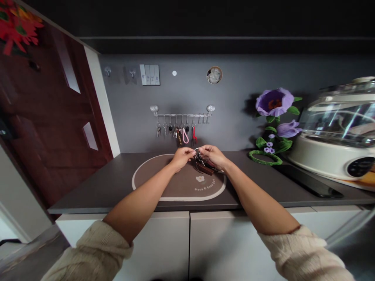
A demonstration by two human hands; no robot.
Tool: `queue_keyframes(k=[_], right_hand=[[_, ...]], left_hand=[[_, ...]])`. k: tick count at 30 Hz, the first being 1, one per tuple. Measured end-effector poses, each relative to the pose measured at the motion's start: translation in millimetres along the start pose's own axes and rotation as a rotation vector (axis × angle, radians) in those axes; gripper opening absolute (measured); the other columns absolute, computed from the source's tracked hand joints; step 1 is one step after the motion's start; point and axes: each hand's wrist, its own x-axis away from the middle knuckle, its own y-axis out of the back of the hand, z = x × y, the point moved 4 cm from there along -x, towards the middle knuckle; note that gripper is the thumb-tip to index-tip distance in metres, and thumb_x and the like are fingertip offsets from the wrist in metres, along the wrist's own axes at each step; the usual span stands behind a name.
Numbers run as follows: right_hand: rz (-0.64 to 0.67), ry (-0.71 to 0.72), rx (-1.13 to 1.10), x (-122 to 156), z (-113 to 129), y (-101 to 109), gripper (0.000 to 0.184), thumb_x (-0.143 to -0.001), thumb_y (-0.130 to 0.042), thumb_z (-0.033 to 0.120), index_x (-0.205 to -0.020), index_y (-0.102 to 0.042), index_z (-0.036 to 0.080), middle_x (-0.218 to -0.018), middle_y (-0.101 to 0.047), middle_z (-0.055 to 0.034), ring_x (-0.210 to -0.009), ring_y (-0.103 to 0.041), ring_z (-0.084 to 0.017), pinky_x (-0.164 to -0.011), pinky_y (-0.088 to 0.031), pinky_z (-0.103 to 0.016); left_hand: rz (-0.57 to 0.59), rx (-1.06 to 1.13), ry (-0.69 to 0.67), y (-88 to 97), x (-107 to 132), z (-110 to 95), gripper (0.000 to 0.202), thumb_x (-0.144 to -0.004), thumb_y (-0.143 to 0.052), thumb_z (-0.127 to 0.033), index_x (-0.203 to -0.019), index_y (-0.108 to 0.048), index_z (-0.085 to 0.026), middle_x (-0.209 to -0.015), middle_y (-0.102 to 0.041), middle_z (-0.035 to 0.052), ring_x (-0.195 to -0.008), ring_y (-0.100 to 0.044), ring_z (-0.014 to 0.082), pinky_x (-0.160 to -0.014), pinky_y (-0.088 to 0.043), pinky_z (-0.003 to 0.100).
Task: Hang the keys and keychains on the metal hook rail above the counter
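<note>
Between my two hands, a metal key ring (197, 151) is pinched from both sides. The fingers of my left hand (182, 157) are closed on its left side, and those of my right hand (214, 155) on its right side. Dark keys and a brown leather-like fob (204, 168) hang below the ring, partly hidden by my right hand. Beneath them lies a brown oval mat (164, 179) with a pale rim. On the wall just behind, several key sets (176, 132) hang from a clear hook rail (183, 115), one with a pink loop and one with a red tag.
On the right of the dark counter (99, 187) are purple crocheted flowers (275, 102), a black phone-like slab (310, 181) and a white appliance with a clear cover (319, 150). A switch panel (150, 75) is on the wall. A dark red door (52, 117) stands left.
</note>
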Motion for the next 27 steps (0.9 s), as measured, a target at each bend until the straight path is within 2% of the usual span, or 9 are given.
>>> queue_keyframes(k=[11,18,27], right_hand=[[0.051,0.052,-0.026,1,1,-2,0.030,-0.059,-0.065,0.037,-0.077,-0.056,0.014,-0.067,-0.057,0.0003,-0.055,-0.048,-0.006,-0.056,-0.038,-0.020],[-0.018,0.107,-0.084,0,3,-5,0.025,-0.059,-0.065,0.034,-0.073,-0.057,0.016,-0.071,-0.057,0.0012,-0.062,-0.051,-0.007,-0.063,-0.039,-0.021],[-0.062,0.233,-0.080,-3,7,-6,0.020,-0.062,-0.063,0.033,-0.069,-0.055,0.017,-0.066,-0.054,0.0036,-0.061,-0.048,-0.007,-0.064,-0.038,-0.022]], left_hand=[[-0.056,0.100,-0.025,5.6,-2,-5,0.031,-0.057,-0.064,-0.038,-0.075,-0.062,-0.012,-0.065,-0.059,0.0031,-0.058,-0.050,0.0091,-0.054,-0.037,0.022],[-0.091,0.122,-0.038,8.0,-3,-9,0.033,-0.056,-0.065,-0.039,-0.076,-0.062,-0.013,-0.068,-0.059,0.0027,-0.061,-0.051,0.0096,-0.054,-0.038,0.021],[-0.113,0.086,-0.102,8.8,-3,-16,0.032,-0.058,-0.063,-0.040,-0.076,-0.063,-0.014,-0.068,-0.060,0.0023,-0.061,-0.051,0.0104,-0.053,-0.038,0.021]])
